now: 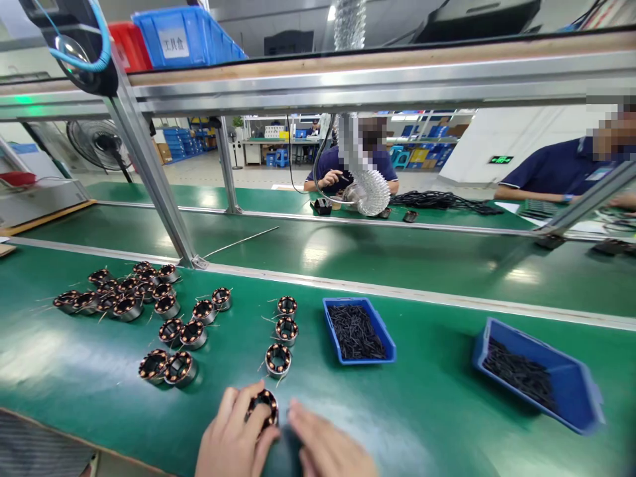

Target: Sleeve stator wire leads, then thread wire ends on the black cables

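Note:
My left hand [233,434] is closed around a motor stator [272,401], a metal ring with copper windings, at the bench's near edge. One of its fingers reaches into the ring's opening. Just right of the stator is my right hand [330,437], slightly blurred, its fingers stretched out and nothing visible in them. A short column of three similar stators, the middle one [287,330] among them, stands beyond my hands, thin wire ends sticking out. Farther left, several more stators [128,308] are grouped on the green bench [397,424].
Right of the column sits a blue tray [385,331] of short black tubes. A second blue tray [571,377] with similar pieces is at far right. A metal post [154,165] rises from the bench's back. Beyond it, one person [318,169] works under a flexible duct [372,193]; another [551,169] sits right.

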Demonstrator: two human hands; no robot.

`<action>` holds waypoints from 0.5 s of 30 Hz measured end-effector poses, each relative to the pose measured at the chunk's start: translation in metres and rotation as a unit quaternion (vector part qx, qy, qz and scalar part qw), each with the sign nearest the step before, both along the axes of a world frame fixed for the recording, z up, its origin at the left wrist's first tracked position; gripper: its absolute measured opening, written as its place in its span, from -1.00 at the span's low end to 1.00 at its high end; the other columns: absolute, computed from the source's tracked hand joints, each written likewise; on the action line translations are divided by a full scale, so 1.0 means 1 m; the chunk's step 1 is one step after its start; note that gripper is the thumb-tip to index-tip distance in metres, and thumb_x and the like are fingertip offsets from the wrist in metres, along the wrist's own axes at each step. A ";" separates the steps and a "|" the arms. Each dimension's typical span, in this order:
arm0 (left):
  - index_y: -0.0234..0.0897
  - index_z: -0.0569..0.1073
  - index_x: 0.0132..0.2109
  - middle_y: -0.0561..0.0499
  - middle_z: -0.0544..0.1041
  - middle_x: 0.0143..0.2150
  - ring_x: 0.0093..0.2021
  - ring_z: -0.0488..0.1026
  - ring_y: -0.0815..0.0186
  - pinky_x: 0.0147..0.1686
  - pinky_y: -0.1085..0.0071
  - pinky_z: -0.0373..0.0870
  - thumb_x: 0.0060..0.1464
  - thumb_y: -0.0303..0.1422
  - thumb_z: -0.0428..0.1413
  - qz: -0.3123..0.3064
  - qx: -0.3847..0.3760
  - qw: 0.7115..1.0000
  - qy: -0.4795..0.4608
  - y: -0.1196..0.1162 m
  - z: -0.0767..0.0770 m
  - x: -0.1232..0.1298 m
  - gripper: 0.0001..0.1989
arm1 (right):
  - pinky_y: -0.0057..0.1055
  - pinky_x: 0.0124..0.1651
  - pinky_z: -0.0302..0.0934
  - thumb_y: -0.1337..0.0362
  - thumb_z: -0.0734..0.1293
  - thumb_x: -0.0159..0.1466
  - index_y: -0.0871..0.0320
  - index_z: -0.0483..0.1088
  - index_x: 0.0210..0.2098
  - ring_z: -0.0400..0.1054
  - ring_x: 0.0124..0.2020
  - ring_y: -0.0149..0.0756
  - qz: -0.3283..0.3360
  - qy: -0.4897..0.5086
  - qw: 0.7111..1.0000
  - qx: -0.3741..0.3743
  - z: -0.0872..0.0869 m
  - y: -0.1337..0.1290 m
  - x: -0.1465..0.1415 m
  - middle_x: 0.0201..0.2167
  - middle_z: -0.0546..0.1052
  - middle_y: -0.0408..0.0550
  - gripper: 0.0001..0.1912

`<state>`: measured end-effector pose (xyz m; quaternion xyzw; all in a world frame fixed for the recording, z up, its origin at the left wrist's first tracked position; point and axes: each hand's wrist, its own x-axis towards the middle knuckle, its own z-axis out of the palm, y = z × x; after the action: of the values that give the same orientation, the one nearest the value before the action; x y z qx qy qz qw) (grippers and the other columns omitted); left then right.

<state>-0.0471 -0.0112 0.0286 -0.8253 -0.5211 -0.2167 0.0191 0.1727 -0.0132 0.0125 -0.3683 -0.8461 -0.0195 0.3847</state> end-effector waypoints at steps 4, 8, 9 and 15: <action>-0.18 0.50 -0.22 -0.07 0.49 0.04 -0.05 0.48 0.11 -0.21 0.25 0.56 0.24 -0.39 0.09 0.080 -0.011 0.997 0.007 0.031 0.012 -0.014 -0.91 | -0.18 -0.09 0.47 0.36 0.17 0.37 0.16 0.51 -0.06 0.54 -0.11 -0.09 -0.165 -0.056 0.984 -0.037 0.043 0.064 0.062 -0.09 0.63 0.09 -0.70; -0.28 0.48 0.00 -0.20 0.40 0.16 0.04 0.46 0.10 -0.02 0.18 0.50 0.25 -0.38 0.09 0.090 0.020 0.996 0.016 0.069 0.033 -0.019 -0.79 | -0.19 -0.22 0.35 0.38 0.30 0.29 0.15 0.57 -0.20 0.47 -0.26 -0.05 -0.225 -0.202 0.949 -0.086 0.046 0.125 0.090 -0.32 0.63 0.07 -0.81; -0.33 0.45 0.08 -0.25 0.37 0.19 0.09 0.43 0.06 0.02 0.15 0.47 0.25 -0.37 0.10 0.107 0.036 0.993 0.035 0.076 0.040 -0.023 -0.71 | -0.21 -0.26 0.31 0.40 0.33 0.25 0.15 0.57 -0.25 0.46 -0.30 -0.05 -0.222 -0.218 0.946 -0.088 0.042 0.134 0.090 -0.37 0.62 0.06 -0.84; -0.48 0.50 -0.05 -0.35 0.52 -0.08 -0.05 0.44 -0.13 -0.13 0.03 0.43 0.24 -0.31 0.08 0.284 -0.067 0.935 0.202 0.085 0.073 -0.058 -0.71 | -0.25 -0.32 0.22 0.38 0.32 0.27 0.13 0.57 -0.39 0.44 -0.37 -0.10 -0.204 -0.227 0.949 -0.085 0.027 0.141 0.087 -0.46 0.57 0.01 -0.82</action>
<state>-0.1056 0.0741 0.1015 -0.6683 -0.7324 0.0044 0.1298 0.2596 0.1282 0.0391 -0.5502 -0.8164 -0.1084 0.1378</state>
